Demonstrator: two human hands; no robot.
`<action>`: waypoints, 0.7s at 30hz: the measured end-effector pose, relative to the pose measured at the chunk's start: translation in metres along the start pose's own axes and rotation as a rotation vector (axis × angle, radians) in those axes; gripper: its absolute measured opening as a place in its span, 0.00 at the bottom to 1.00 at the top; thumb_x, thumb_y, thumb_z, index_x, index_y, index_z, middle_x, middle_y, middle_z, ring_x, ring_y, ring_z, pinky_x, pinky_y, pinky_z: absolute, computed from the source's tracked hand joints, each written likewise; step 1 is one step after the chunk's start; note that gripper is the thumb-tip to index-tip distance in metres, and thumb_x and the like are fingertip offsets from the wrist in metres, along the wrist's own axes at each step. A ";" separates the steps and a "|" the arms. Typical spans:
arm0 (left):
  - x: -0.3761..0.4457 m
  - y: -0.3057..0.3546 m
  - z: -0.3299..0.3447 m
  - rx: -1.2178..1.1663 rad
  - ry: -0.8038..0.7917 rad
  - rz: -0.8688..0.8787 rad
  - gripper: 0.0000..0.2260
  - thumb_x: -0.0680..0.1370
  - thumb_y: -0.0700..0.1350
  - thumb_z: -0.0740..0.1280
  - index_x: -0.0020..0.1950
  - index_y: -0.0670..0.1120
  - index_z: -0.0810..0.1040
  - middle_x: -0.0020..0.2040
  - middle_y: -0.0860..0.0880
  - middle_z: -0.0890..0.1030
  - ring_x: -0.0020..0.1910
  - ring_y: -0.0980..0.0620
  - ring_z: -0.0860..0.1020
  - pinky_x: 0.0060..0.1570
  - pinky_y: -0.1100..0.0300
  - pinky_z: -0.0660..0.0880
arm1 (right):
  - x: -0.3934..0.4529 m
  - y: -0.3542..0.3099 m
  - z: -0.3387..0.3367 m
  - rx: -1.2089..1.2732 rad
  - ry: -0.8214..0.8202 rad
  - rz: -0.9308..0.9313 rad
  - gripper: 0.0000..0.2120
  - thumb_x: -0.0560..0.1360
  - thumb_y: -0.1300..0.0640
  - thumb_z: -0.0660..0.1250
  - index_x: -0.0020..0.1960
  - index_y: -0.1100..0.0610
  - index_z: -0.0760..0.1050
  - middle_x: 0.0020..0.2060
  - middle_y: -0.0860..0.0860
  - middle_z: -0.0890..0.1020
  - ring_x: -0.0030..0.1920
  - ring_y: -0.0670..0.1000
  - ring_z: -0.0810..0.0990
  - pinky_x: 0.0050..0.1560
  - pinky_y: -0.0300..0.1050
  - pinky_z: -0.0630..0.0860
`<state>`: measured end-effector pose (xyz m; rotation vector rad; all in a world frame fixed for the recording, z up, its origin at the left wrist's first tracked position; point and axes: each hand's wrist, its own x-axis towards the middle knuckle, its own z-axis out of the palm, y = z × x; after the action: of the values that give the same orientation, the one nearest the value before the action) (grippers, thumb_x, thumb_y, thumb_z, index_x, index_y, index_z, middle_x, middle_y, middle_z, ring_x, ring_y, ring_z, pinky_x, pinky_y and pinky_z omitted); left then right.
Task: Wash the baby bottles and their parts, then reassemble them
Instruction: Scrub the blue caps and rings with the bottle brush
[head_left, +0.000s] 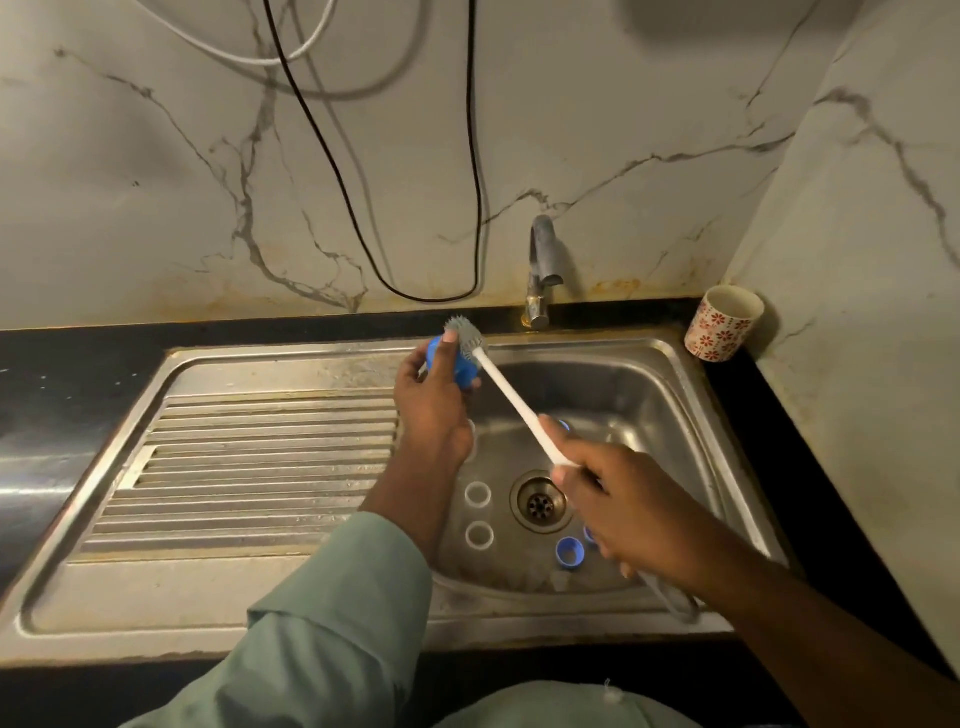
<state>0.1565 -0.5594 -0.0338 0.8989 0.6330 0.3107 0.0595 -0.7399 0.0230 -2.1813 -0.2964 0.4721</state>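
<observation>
My left hand (434, 402) grips a blue bottle cap (461, 368) above the sink's back edge. My right hand (610, 496) holds the white handle of a bottle brush (511, 397); its grey bristle head (464, 332) lies against the cap. Down in the steel sink basin (644, 395) lie two white rings (478, 493) (479, 535) left of the drain (540, 501), and a blue screw collar (570, 552) in front of it. Another blue part (563, 425) shows partly behind the brush handle. A clear bottle seems to lie under my right forearm, mostly hidden.
The tap (540, 270) stands behind the basin, with no water visible. A ribbed draining board (260, 467) fills the sink's left half. A flowered cup (723, 323) stands on the dark counter at the back right. Cables (475, 156) hang down the marble wall.
</observation>
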 end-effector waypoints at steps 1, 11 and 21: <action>-0.005 -0.004 0.003 0.038 -0.023 -0.014 0.21 0.74 0.46 0.76 0.65 0.47 0.75 0.61 0.43 0.78 0.57 0.45 0.81 0.48 0.55 0.83 | 0.004 -0.001 -0.003 0.016 0.027 0.023 0.17 0.82 0.54 0.57 0.69 0.44 0.69 0.28 0.46 0.75 0.26 0.48 0.71 0.22 0.39 0.69; -0.008 -0.006 0.004 0.088 -0.050 0.009 0.27 0.71 0.45 0.78 0.68 0.44 0.74 0.60 0.43 0.79 0.56 0.45 0.82 0.57 0.51 0.81 | 0.000 0.002 0.004 0.044 0.035 0.016 0.21 0.82 0.54 0.57 0.72 0.38 0.63 0.30 0.49 0.73 0.21 0.41 0.69 0.23 0.38 0.70; -0.001 -0.002 -0.005 0.067 0.005 0.050 0.16 0.73 0.45 0.77 0.58 0.51 0.77 0.57 0.45 0.80 0.57 0.45 0.82 0.60 0.48 0.79 | -0.015 0.014 0.008 0.097 0.015 -0.005 0.21 0.82 0.53 0.57 0.71 0.35 0.64 0.31 0.52 0.72 0.22 0.43 0.67 0.22 0.37 0.68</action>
<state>0.1524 -0.5582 -0.0373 0.9800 0.6291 0.3381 0.0433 -0.7485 0.0109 -2.0887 -0.2654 0.4572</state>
